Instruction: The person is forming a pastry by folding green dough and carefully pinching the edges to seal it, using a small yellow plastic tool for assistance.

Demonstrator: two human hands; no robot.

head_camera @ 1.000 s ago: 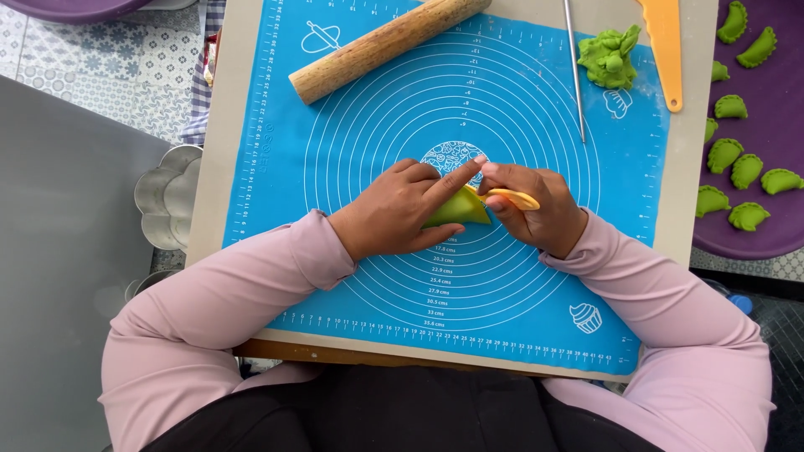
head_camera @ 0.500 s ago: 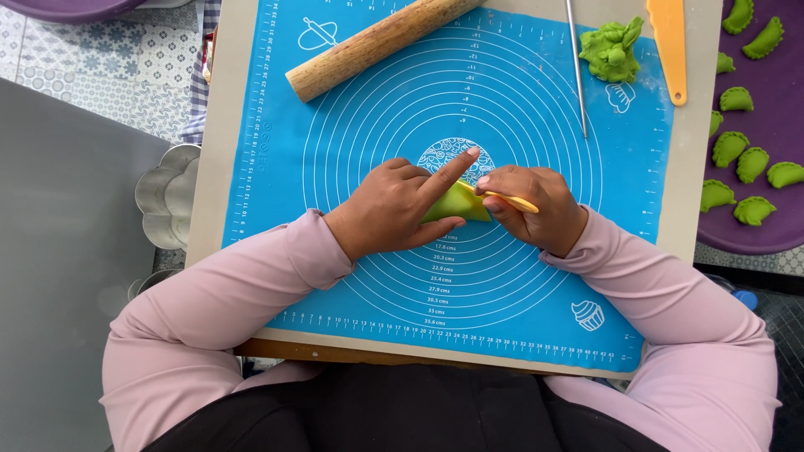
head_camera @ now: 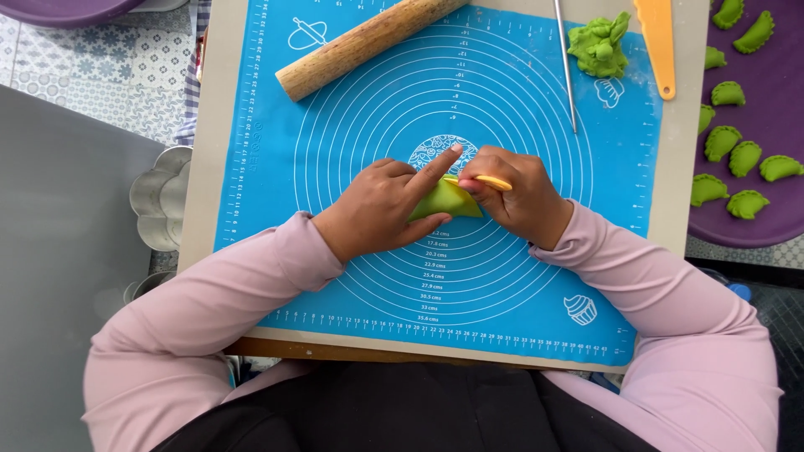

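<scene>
Under everything, your blue mat (head_camera: 352,125) with its white rings covers the board on the counter (head_camera: 50,251), and your pink sleeves come in from the bottom corners. Off to your right sits the purple tray (head_camera: 775,109), carrying a scatter of finished green dumplings (head_camera: 722,142), each one folded and crimped. Up top, the wooden rolling pin (head_camera: 364,43) lies slanted across the far edge of the mat. The orange scraper (head_camera: 657,42) lies near the far right corner, a thin metal rod (head_camera: 567,67) runs straight down beside it, and a lump of green dough (head_camera: 599,46) rests between the two. On the left, just off the board, sits a metal flower-shaped cutter (head_camera: 159,197).

Now the middle of the rings: your left hand (head_camera: 377,209) lies over a green half-moon dumpling (head_camera: 444,201), thumb under its near edge, forefinger stretched out straight along its top. That grip is closed on the dumpling, pinning it to the mat. Your right hand (head_camera: 519,197) is curled tight around a small yellow tool (head_camera: 490,181), whose tip touches the dumpling's right end.
</scene>
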